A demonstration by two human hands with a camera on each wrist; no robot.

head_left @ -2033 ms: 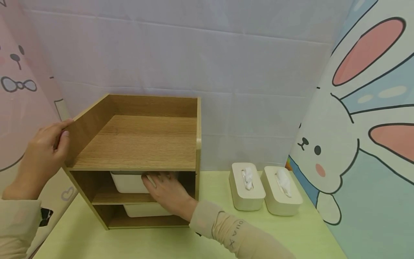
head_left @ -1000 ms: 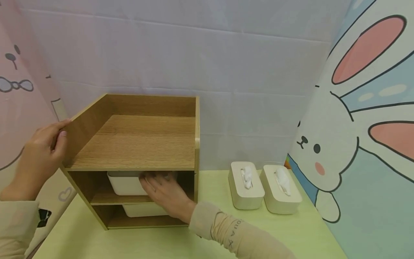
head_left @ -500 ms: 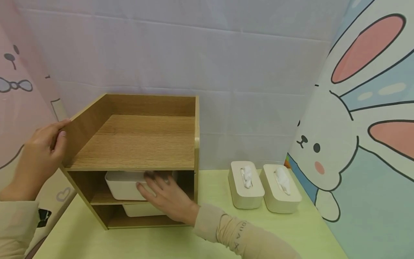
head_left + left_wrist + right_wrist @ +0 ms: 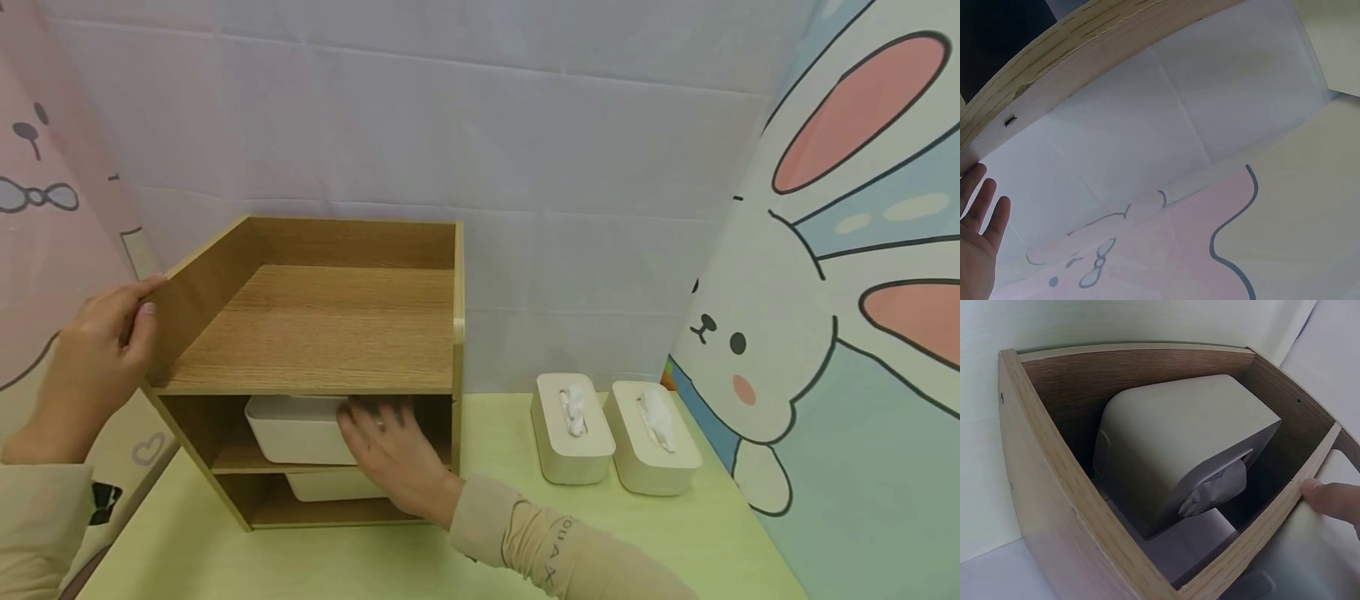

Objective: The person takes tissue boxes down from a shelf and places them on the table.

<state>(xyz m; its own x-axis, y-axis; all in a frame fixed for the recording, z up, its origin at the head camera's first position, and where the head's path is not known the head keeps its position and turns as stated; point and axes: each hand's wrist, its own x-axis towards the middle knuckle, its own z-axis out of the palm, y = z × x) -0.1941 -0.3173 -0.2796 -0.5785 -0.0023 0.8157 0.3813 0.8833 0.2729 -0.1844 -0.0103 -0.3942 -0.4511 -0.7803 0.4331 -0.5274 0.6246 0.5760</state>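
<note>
My left hand (image 4: 101, 358) touches the left side panel of a wooden shelf unit (image 4: 307, 329) with fairly straight fingertips. The left wrist view shows some of those fingers (image 4: 999, 219) beside the panel. In the middle compartment sits a cream box (image 4: 296, 433), its lower front near the board's edge. My right hand (image 4: 397, 458) rests at its right front with fingers spread, the tips hidden inside the compartment. In the right wrist view, a thumb (image 4: 1338, 500) touches the board's edge (image 4: 1272, 515). The lower compartment holds a tissue box (image 4: 1166, 431) with tissue (image 4: 1216, 487) in its slot.
Two cream tissue boxes (image 4: 572, 433) (image 4: 652, 437) stand side by side on the light green table (image 4: 360, 567), right of the unit. A white cloth wall (image 4: 562, 167) rises behind. Printed hangings, one with a rabbit (image 4: 757, 350), flank both sides.
The middle box has slid forward, and its left front corner sits lower and nearer. My right hand has moved slightly right along its front. My left hand keeps its place on the panel.
</note>
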